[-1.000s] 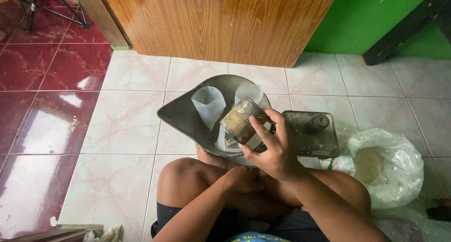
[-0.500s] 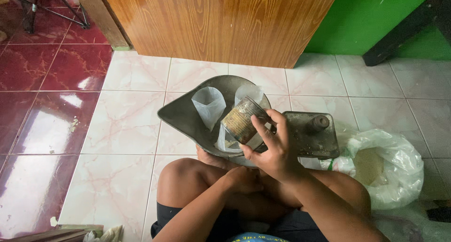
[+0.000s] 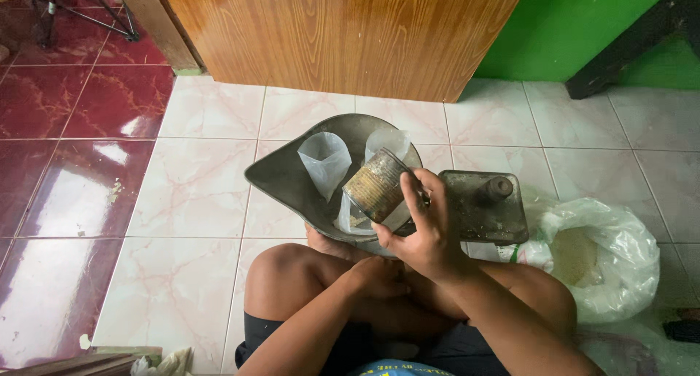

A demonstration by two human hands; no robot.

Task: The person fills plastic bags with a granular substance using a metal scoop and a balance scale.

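My right hand (image 3: 425, 234) grips a worn metal can (image 3: 377, 184), tilted mouth-down over a clear plastic bag (image 3: 351, 217) inside a grey metal scoop pan (image 3: 284, 177). Two more clear bags, one on the left (image 3: 324, 161) and one behind the can (image 3: 386, 141), stand open in the pan. My left hand (image 3: 377, 275) rests low by my knee under the pan's near rim, fingers curled; whether it holds the pan or the bag is hidden.
A dark metal scale base (image 3: 487, 204) sits right of the pan. A white plastic sack of grain (image 3: 592, 252) lies open at the right. A wooden door (image 3: 343, 33) and a green wall (image 3: 569, 22) stand behind. My bare knees (image 3: 292, 274) are below.
The can has stayed tilted over the bag, with my right hand shifting only slightly. The rest is unchanged.
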